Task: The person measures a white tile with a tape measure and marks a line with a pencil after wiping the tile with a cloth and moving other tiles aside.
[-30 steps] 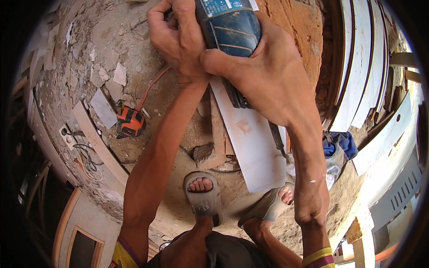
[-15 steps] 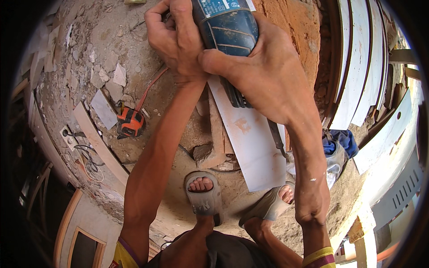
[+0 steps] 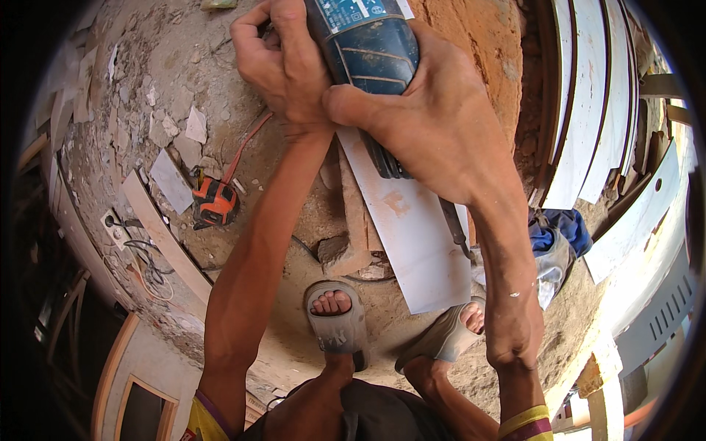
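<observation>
A blue corded power tool [image 3: 376,55] with black vents at its near end runs out of the top of the picture, so its working end is hidden. My right hand [image 3: 441,117] wraps round its body, thumb toward the left. Against its left side, my left hand [image 3: 287,73] is closed with curled fingers; what lies under them is partly hidden. Beneath the tool a long white board [image 3: 415,242] slopes toward my feet. The black cord [image 3: 454,228] drops from the tool over this board.
An orange tape measure [image 3: 215,201] lies left with its red strap. Broken chips and a white socket [image 3: 115,229] with wires are farther left. An orange-red block [image 3: 489,66] stands beside the tool. White panels [image 3: 603,95] and a blue cloth [image 3: 559,235] lie right. My sandals [image 3: 337,323] are below.
Both hands and the power tool have shifted slightly left and up in the picture. The hold looks the same.
</observation>
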Action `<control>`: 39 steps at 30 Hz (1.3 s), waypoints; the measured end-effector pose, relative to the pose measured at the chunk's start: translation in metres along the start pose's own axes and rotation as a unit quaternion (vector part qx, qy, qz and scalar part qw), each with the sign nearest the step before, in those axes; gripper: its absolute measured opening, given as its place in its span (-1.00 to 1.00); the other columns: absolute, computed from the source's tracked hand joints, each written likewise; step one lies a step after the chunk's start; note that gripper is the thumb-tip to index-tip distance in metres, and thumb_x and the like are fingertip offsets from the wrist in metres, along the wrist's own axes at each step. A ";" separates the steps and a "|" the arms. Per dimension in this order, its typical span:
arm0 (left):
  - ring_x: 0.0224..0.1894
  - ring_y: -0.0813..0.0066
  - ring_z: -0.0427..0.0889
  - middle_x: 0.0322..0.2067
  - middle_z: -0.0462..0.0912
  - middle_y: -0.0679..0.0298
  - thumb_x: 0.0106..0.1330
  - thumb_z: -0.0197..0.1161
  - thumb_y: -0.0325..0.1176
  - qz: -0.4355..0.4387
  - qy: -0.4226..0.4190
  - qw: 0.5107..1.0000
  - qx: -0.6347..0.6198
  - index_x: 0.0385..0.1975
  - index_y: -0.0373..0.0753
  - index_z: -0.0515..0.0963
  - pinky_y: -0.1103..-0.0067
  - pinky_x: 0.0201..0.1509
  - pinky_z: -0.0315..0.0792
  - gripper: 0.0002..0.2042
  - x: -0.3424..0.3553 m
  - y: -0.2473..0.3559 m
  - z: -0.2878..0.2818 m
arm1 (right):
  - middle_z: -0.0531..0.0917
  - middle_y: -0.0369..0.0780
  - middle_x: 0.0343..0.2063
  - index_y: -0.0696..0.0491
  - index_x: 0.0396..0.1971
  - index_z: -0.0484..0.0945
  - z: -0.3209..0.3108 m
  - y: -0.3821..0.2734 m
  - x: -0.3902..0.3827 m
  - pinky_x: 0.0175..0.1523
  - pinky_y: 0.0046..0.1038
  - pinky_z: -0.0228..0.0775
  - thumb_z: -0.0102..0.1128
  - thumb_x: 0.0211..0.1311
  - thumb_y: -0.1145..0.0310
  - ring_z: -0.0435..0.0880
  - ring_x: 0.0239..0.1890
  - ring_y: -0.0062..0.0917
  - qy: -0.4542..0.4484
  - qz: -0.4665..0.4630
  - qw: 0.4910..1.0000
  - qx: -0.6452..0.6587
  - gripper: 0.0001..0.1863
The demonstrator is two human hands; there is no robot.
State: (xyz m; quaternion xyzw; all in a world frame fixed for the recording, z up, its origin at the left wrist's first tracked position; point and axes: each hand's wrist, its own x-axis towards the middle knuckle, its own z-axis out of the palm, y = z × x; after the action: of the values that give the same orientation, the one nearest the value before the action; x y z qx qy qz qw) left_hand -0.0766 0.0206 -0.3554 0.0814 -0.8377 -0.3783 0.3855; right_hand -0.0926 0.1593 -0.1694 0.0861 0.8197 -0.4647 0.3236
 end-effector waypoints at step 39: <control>0.12 -0.15 0.61 0.25 0.54 -0.21 0.47 0.35 -0.06 0.303 0.056 0.922 0.233 0.32 -0.56 0.38 0.17 0.15 0.61 -0.32 0.007 0.006 0.000 | 0.80 -0.09 -0.23 0.26 0.10 0.65 -0.001 0.069 0.020 0.03 -0.33 0.62 0.59 0.01 0.16 0.78 -0.20 -0.41 -0.009 -0.137 0.990 -0.020 -0.32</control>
State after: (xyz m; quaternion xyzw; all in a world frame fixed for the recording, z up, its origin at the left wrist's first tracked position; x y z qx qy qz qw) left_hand -0.0806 0.0223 -0.3474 -0.0677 -0.8637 -0.0320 0.4984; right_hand -0.0781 0.1955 -0.2298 -0.0382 0.8299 -0.4890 0.2659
